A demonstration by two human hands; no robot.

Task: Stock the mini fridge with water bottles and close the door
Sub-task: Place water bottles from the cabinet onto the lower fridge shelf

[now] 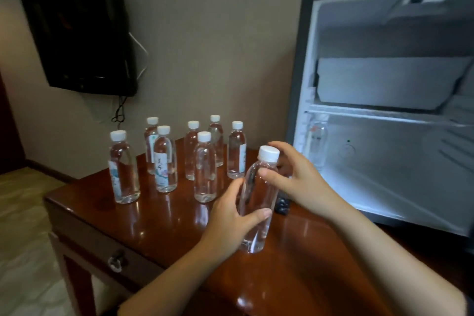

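A clear water bottle (256, 202) with a white cap is held tilted above the brown table (154, 226). My left hand (230, 220) grips its lower body. My right hand (295, 177) wraps its upper part just below the cap. Several more capped bottles (164, 161) stand upright in a cluster on the table's far left part. The mini fridge (384, 100) stands at the right with its inside showing, lit and white. One bottle (318, 141) stands inside it on the lower level at the left wall.
A dark wall-mounted TV (82, 36) hangs at the upper left with cables below it. A small black object (282, 204) lies on the table behind the held bottle. The table has a drawer with a metal pull (116, 259). Pale floor lies to the left.
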